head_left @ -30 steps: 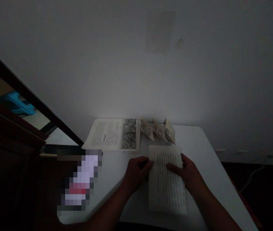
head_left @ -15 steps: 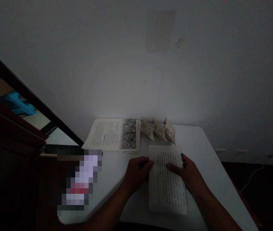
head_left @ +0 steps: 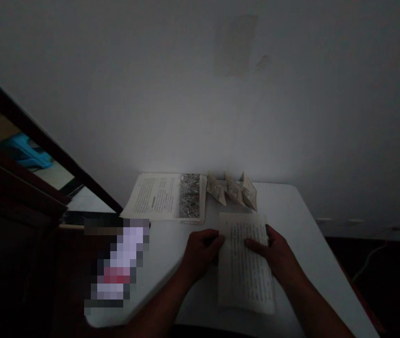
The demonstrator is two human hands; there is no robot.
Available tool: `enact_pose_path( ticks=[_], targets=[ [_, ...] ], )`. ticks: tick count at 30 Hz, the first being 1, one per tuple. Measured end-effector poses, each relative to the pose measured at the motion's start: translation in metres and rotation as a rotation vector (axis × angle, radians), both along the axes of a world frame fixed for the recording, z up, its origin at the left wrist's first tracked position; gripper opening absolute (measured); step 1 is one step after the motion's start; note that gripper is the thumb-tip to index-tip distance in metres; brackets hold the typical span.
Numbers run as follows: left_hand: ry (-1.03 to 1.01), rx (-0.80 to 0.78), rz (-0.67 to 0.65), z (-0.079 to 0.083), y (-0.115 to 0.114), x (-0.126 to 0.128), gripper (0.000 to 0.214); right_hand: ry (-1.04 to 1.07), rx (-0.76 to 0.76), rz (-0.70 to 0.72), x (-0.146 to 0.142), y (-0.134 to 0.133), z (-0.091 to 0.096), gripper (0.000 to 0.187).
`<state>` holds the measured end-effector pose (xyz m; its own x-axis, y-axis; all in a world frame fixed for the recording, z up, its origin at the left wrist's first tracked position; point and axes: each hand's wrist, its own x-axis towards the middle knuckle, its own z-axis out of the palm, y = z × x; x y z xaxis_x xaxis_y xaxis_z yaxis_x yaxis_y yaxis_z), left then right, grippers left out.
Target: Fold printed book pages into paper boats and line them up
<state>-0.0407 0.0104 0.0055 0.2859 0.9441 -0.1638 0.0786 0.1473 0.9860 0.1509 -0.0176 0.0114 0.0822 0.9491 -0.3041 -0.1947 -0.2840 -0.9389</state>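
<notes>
A printed sheet of paper [head_left: 244, 277] is held upright in front of me, just above the white table. My left hand [head_left: 203, 249] pinches its left edge, thumb on the front and fingers partly hidden behind. On the other side, my right hand [head_left: 273, 249] grips the sheet with the thumb lying across the print; its other fingers are behind the paper. Beyond the sheet stand three folded paper boats, a left one [head_left: 216, 190], a middle one [head_left: 234, 191] and a right one [head_left: 249, 192], side by side.
An open book or stack of printed pages [head_left: 157, 197] lies at the table's back left. A pixelated object [head_left: 126, 258] rests on the left edge of the white table [head_left: 291, 220]. Behind rises a grey wall [head_left: 172, 117]. A mirror-like frame [head_left: 45, 141] leans at left.
</notes>
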Motion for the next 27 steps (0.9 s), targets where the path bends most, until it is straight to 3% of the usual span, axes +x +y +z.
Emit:
enact_pose_path(
  ticks=[27],
  targets=[
    [0.064,0.042,0.075,0.0056,0.0012,-0.0005,0.026,0.008,0.007,0.005,0.0001,-0.0001,0.0011,0.044]
  ],
)
